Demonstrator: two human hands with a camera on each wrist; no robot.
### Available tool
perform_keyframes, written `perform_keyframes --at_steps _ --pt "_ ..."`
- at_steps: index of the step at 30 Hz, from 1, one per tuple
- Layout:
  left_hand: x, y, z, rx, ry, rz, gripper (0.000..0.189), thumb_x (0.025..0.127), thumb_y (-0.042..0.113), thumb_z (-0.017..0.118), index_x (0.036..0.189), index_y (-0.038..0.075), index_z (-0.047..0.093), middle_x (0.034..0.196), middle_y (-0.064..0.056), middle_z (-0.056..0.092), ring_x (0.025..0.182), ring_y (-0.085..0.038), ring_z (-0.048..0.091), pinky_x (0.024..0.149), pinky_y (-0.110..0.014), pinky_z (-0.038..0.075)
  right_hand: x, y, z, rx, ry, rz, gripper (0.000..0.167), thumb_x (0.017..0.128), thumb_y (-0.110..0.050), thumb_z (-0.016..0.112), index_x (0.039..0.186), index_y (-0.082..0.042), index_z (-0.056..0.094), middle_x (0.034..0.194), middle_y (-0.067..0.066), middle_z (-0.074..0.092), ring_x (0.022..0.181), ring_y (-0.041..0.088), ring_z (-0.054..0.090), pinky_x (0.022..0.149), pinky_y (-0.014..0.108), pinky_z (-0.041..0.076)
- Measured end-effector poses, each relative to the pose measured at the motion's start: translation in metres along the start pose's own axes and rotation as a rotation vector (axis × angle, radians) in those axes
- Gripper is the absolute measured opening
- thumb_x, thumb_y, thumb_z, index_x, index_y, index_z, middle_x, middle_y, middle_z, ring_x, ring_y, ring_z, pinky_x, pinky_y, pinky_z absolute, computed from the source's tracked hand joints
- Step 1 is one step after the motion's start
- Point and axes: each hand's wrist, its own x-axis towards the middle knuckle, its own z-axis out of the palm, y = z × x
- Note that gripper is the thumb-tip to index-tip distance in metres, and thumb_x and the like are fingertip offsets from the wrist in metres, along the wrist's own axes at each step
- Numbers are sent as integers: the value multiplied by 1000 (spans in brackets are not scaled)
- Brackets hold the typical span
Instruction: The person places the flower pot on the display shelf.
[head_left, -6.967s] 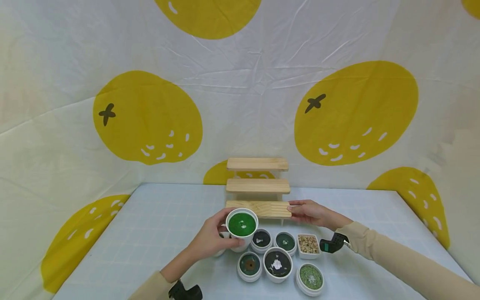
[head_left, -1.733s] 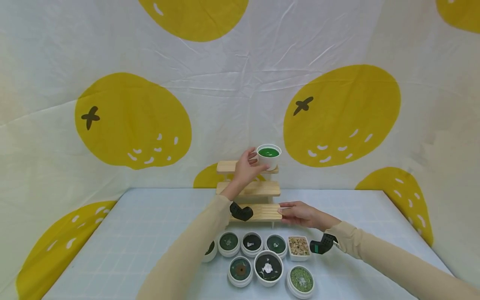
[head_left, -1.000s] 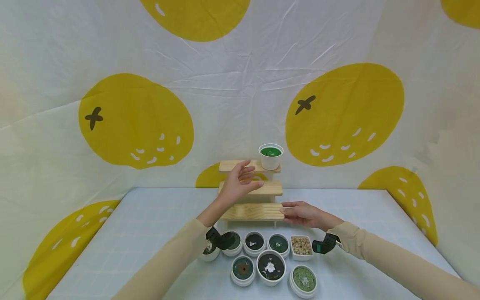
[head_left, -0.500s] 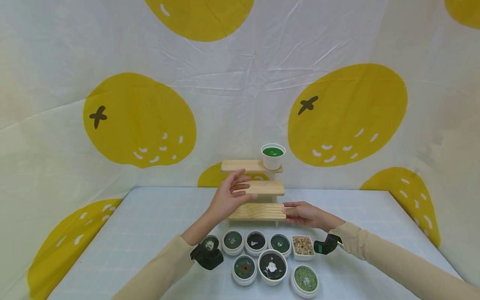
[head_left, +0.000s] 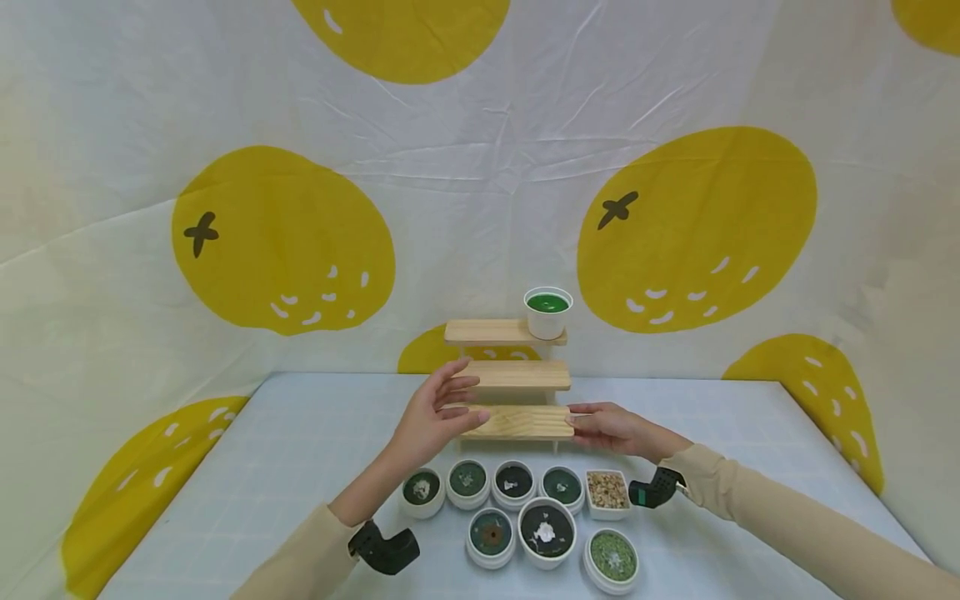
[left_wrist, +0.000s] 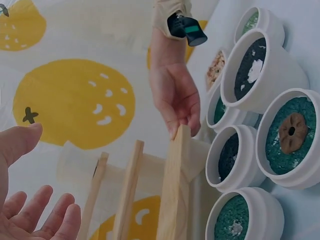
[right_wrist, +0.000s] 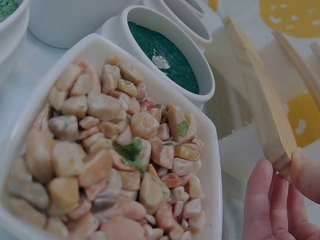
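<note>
A white cup with glossy green filling [head_left: 547,321] stands at the right end of the top tier [head_left: 483,332] of a three-tier wooden stand. My left hand [head_left: 433,417], empty and with fingers apart, hovers at the left of the stand, in front of the lower tiers. In the left wrist view the left hand [left_wrist: 42,215] touches nothing. Thumb and fingers of my right hand [head_left: 618,432] pinch the right end of the bottom tier [head_left: 517,423]. The right wrist view shows the right hand [right_wrist: 277,210] gripping that board end [right_wrist: 270,125].
Several round white pots, such as one with a brown ring-shaped piece [head_left: 491,533] and a larger dark-filled one [head_left: 547,533], stand before the stand. A square dish of pebbles [head_left: 607,492] is near the right wrist. A patterned cloth [head_left: 480,167] hangs behind the table.
The left hand carried the green-filled cup up to the top tier, let go of it, and drew back down and left. The right hand stayed on the bottom tier.
</note>
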Motion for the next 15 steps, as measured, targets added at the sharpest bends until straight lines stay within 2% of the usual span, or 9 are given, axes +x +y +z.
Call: perform_keyframes --at_steps 6,15 --pt "-13 -10 -8 13 22 -32 71 81 5 74 143 7 40 131 -14 60 116 -30 59 99 -42 50 -1 0 1 0 5 1 59 99 -11 51 147 9 23 97 3 67 82 6 64 74 20 57" --pt "-29 -30 -25 53 -8 -68 68 82 11 75 141 8 41 132 -20 58 115 -30 59 98 -41 50 -1 0 1 -1 11 -7 59 99 -11 51 147 9 23 94 1 67 81 6 65 75 20 57"
